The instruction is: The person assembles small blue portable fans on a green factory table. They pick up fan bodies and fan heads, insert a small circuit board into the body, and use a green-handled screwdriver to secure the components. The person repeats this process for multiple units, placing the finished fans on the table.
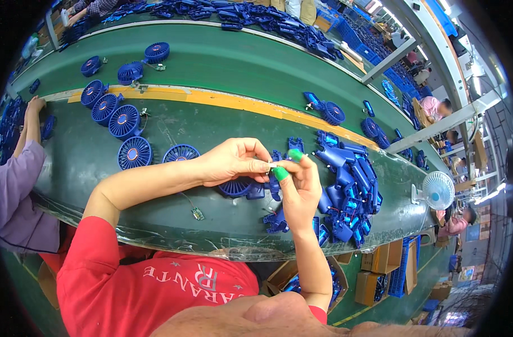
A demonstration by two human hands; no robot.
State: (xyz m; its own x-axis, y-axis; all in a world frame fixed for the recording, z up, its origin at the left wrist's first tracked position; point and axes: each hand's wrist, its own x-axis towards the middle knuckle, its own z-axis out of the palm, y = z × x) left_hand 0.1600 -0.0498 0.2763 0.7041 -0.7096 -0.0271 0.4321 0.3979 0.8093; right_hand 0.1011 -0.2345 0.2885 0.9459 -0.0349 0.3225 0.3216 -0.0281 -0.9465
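Note:
My left hand (239, 161) is closed in a pinch on a small white piece (272, 165), too small to name surely. The thumb and forefinger of my right hand (299, 188), both in green finger cots, close in on the same piece from the right. Below my hands lies a blue fan head (235, 187), partly hidden by them, with blue housing parts beside it. Another blue fan head (181, 153) sits behind my left forearm. A small green circuit board (197, 213) on a thin wire rests on the green table nearer to me.
To the right is a heap of blue handle housings (349, 191). Several fan heads (125, 122) line the left. A yellow-taped ledge (228, 100) borders the green conveyor belt (234, 62). A white desk fan (438, 190) stands right; a co-worker's purple sleeve (23, 191) is at left.

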